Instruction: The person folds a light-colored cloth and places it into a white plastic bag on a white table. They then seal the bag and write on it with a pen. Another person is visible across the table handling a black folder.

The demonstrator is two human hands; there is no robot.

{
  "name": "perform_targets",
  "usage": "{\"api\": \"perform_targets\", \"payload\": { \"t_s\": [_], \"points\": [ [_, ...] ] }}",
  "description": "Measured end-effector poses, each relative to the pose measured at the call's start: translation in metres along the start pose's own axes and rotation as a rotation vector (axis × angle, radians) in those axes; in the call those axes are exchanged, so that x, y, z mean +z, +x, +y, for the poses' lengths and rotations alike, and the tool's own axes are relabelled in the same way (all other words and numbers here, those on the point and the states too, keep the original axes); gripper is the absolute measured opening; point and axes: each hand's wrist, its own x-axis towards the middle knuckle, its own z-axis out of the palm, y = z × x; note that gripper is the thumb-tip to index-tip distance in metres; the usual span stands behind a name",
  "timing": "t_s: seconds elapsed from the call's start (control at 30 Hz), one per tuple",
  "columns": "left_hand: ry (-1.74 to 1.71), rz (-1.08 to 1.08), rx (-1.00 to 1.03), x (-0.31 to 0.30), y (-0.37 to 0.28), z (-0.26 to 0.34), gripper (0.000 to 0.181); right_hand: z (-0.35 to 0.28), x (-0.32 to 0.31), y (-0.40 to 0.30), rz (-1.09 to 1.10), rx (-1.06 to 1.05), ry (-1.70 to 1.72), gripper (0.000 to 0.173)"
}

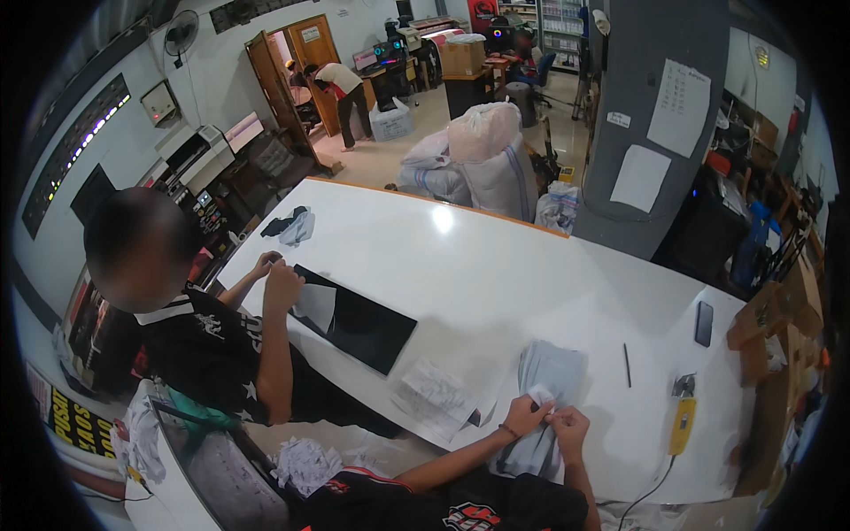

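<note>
Both of my hands are over a stack of light grey fabric pieces point(551, 368) on the white table. My left hand point(526, 417) pinches a small whitish piece point(541, 394) that looks like cloth. My right hand point(570, 425) meets it at the fingertips, gripping the same piece's edge. Below the hands, more layered pieces point(526, 455), grey with dark parts, lie at the table's near edge. Handwritten paper sheets point(435, 398) rest left of the stack. A dark pen point(627, 365) lies to the right, beyond my right hand.
A yellow corded electric cloth cutter point(682, 425) and a phone point(704, 324) lie on the white table point(491, 265) at right. At left, a co-worker point(219, 345) handles something small beside a black panel point(372, 325). Stuffed sacks point(491, 159) stand behind the table, near a grey pillar point(637, 219).
</note>
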Motion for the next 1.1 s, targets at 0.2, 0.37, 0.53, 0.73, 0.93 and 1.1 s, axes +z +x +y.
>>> {"api": "perform_targets", "payload": {
  "t_s": [0.2,0.37,0.53,0.73,0.93,1.1],
  "points": [
    [-0.047,-0.055,0.203,-0.004,0.002,-0.003,0.027,0.003,-0.01,0.006,-0.071,0.051,-0.076,0.016],
    [-0.005,-0.054,-0.026,-0.002,0.007,0.003,0.033,0.004,-0.01,0.009,-0.021,0.032,-0.008,0.013],
    [0.04,0.124,-0.033,0.007,0.009,0.003,0.055,0.008,-0.005,0.003,0.045,0.055,-0.011,0.01],
    [0.001,-0.046,0.204,-0.006,0.01,0.0,0.072,0.019,-0.009,0.003,0.075,0.028,-0.217,0.006],
    [0.043,-0.311,0.472,-0.028,0.016,-0.01,0.069,0.003,-0.008,0.007,-0.082,-0.37,-0.64,0.01],
    [0.034,-0.265,0.271,-0.019,0.001,0.0,0.05,-0.013,-0.007,0.009,-0.169,-0.613,-0.809,0.01]
  ]
}}
